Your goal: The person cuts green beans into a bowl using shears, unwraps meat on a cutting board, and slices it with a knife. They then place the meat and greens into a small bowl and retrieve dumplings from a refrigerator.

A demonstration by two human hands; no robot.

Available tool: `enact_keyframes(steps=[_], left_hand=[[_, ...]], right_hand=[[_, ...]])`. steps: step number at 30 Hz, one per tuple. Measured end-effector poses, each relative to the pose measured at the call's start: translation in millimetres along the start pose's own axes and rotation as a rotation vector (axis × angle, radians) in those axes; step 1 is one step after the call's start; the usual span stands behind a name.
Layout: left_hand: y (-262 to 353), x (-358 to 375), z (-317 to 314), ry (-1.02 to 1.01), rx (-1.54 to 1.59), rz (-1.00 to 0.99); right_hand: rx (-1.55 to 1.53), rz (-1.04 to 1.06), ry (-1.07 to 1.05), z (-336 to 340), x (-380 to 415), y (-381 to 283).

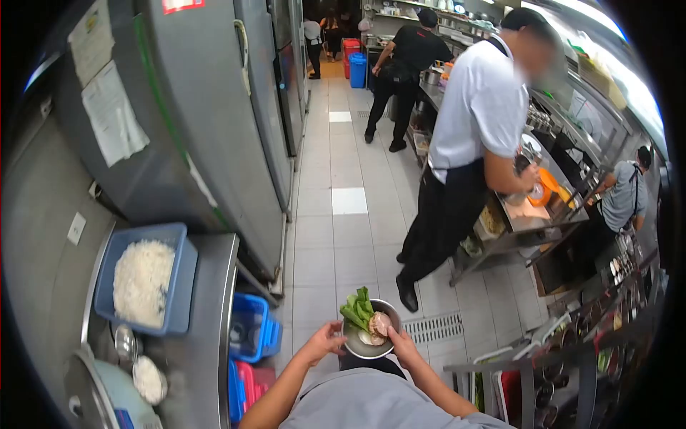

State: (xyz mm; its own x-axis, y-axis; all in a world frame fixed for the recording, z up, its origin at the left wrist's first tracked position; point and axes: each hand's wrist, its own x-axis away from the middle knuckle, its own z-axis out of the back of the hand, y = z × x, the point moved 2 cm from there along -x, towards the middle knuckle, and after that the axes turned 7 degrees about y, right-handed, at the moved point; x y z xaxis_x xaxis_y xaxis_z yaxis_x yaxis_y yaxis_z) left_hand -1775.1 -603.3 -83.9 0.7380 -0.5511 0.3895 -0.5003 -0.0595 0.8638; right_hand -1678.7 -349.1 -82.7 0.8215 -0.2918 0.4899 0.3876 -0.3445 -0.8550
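Note:
In front of my body is a round metal bowl [368, 352]. Green leafy vegetables [359, 309] stick up over its left and far rim, and pale pink pieces that look like raw meat [379, 324] lie to the right inside. My right hand [404, 344] grips the bowl's right side, thumb over the rim and the other fingers hidden behind it. On the opposite side, my left hand [325, 343] has its fingers apart, fingertips right at the left rim.
To my left, a steel counter [207, 286] carries a blue tub [187, 279] of white rice. Blue bins [246, 325] stand below. A person in white [464, 129] works at the right-hand counter; another in black [414, 53] is farther up the tiled aisle. Tall steel cabinets [207, 107] line the left.

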Motion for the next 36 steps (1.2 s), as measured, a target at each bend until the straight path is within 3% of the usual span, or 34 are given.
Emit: enact_keyframes(steps=[4,5,8,10,11,13,15,17,20,23,24,26,28,32,34,36], left_hand=[[39.0,-99.1,33.1,0.052,-0.122,0.121],[54.8,-129.1,45.9,0.053,-0.121,0.104],[101.7,-196.8,91.5,0.209,0.268,0.033],[145.3,-248.4,125.0,0.358,0.460,-0.104],[164.2,-276.5,139.9,0.349,0.468,-0.117],[203.3,-331.6,172.6,0.525,0.566,-0.170],[242.9,-400.3,205.7,0.534,0.576,-0.167],[289.8,-463.7,234.2,0.564,0.429,-0.144],[351.8,-566.4,276.1,0.514,0.341,-0.062],[411.0,-676.9,317.1,0.471,0.201,0.010],[433.8,-711.1,324.9,0.433,0.178,0.011],[494.7,-764.9,328.7,0.396,0.121,0.027],[540.6,-826.7,335.0,0.381,0.121,0.014],[582.9,-953.7,359.1,0.379,0.182,-0.001],[595.3,-1014.3,370.6,0.405,0.218,-0.006],[605.1,-1062.5,380.1,0.465,0.281,0.061]], right_hand=[[0.225,0.012,-0.082,-52.2,-124.3,-94.3],[0.183,0.099,-0.179,-70.0,-162.4,-107.8],[0.284,0.114,-0.294,-126.8,-263.0,-157.3],[0.421,-0.138,-0.440,-170.1,-334.3,-189.3],[0.432,-0.126,-0.436,-191.4,-364.6,-206.7],[0.413,-0.021,-0.484,-230.9,-426.8,-242.6],[0.395,-0.052,-0.518,-249.2,-509.6,-259.4],[0.173,-0.135,-0.489,-250.2,-580.7,-276.5],[0.420,-0.242,-0.227,-197.6,-698.9,-280.5],[0.891,-0.257,0.054,-105.3,-792.7,-282.3],[0.740,-0.311,0.122,-60.7,-824.3,-259.8],[0.461,-0.340,0.331,-43.9,-817.2,-305.6],[0.248,-0.329,0.377,-26.7,-820.7,-325.5],[0.203,-0.473,0.509,15.8,-851.3,-296.1],[0.265,-0.708,0.501,52.5,-894.9,-266.7],[0.308,-0.698,0.500,58.0,-961.7,-315.2]])
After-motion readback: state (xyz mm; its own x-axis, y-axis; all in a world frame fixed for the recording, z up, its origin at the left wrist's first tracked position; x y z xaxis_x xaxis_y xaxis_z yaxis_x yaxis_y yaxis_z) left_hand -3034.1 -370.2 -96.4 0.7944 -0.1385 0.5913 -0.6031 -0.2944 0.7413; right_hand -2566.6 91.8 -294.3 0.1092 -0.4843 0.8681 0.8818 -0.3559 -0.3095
